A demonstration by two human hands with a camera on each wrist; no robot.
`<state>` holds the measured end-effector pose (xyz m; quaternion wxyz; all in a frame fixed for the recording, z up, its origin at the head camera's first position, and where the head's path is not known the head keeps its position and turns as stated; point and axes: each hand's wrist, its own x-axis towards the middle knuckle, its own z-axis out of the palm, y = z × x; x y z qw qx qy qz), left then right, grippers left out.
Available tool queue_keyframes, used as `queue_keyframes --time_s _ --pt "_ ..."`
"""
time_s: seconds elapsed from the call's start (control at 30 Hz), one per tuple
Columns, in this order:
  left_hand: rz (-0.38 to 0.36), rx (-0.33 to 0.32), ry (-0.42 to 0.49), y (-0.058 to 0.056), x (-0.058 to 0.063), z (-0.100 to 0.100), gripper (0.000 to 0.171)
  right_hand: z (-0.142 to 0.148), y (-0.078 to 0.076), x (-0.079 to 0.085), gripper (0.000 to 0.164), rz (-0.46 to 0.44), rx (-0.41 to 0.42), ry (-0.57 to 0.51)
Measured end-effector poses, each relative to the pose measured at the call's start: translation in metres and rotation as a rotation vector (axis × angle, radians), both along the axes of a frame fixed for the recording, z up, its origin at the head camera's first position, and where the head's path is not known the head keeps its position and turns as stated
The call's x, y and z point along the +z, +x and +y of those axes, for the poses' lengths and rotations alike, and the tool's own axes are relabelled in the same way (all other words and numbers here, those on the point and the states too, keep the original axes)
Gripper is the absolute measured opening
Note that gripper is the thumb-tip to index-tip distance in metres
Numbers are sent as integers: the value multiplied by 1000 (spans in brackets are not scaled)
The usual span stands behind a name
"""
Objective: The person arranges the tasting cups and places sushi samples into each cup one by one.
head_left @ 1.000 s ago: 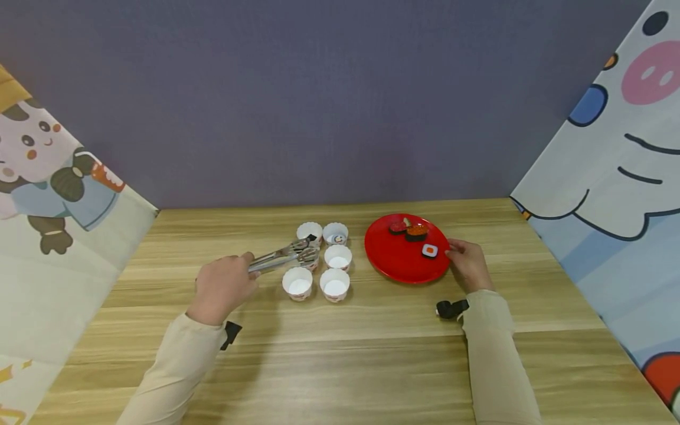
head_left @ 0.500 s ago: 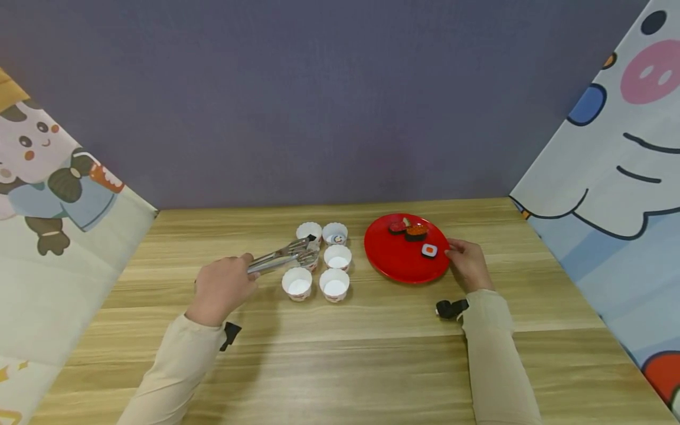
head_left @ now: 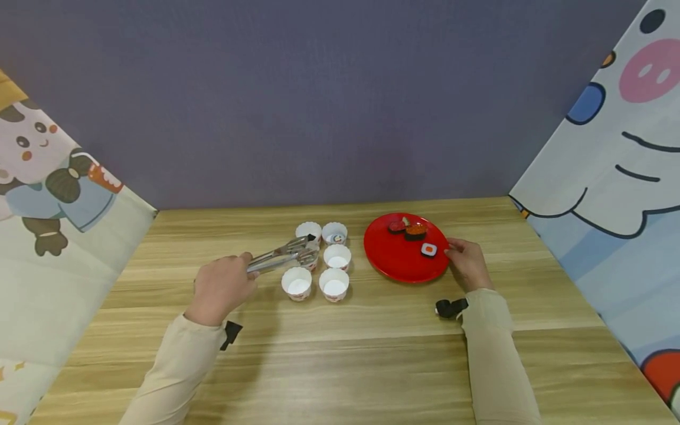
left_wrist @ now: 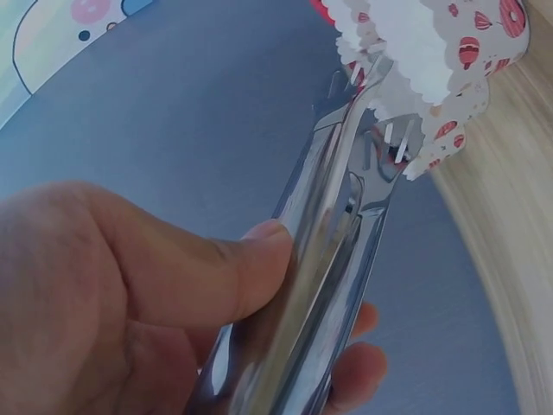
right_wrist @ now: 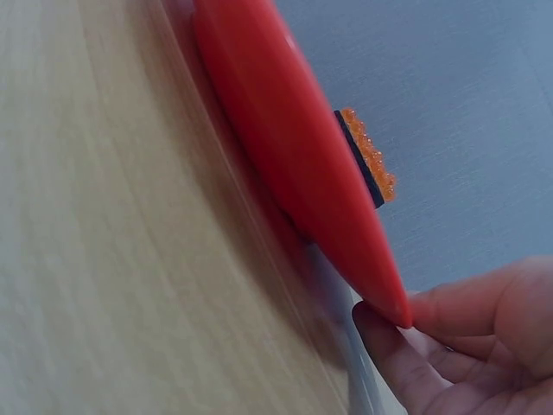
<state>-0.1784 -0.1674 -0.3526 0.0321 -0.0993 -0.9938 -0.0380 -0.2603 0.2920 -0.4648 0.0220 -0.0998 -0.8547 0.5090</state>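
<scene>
No legible text, brand or number. Red motifs (left_wrist: 468, 52) on the paper cups (head_left: 334, 285) appear as pictures in the left wrist view; in the head view the print is too small to read. Panels beside the table's (head_left: 345, 366) left (head_left: 69, 183) and right (head_left: 611, 147) edges bear cartoon drawings.

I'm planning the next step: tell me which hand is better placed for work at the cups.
Probably the left hand: it holds tongs at the cups, while the right hand pinches the red plate.
</scene>
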Motion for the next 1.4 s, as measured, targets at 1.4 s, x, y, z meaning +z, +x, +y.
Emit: queue_keyframes --time_s 1.4 --pt "-27 -62 44 -5 13 101 41 -1 1 4 39 -22 11 -19"
